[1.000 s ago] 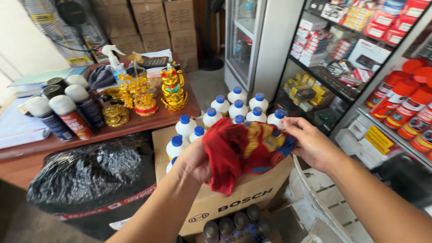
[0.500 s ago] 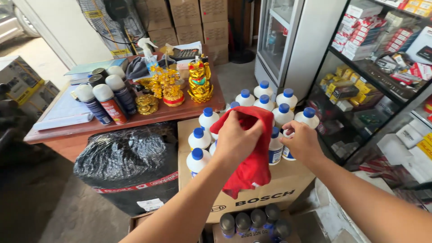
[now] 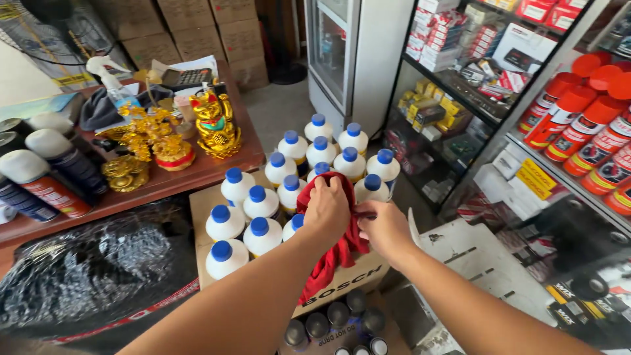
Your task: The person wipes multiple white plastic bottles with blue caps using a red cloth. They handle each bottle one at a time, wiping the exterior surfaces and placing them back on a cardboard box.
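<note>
My left hand (image 3: 327, 210) presses a red cloth (image 3: 336, 253) down over the cap of a white bottle in the middle of the group. Beside it my right hand (image 3: 383, 227) pinches the same cloth at its right edge. Several white bottles with blue caps (image 3: 261, 201) stand on top of a brown cardboard box (image 3: 335, 294). Part of the cloth hangs down over the box's front. The bottle under the cloth is hidden.
A wooden table (image 3: 197, 176) at left carries gold ornaments (image 3: 213, 123), spray cans (image 3: 39, 181) and a spray bottle. A black wrapped bundle (image 3: 92, 269) lies below it. Shelves (image 3: 578, 125) with red-capped cans stand at right, a glass-door fridge (image 3: 348, 52) behind, dark bottles (image 3: 335, 322) under the box.
The cloth was spread open between both hands a second ago. Both hands have since bunched it and lowered it onto a bottle. The view has shifted left.
</note>
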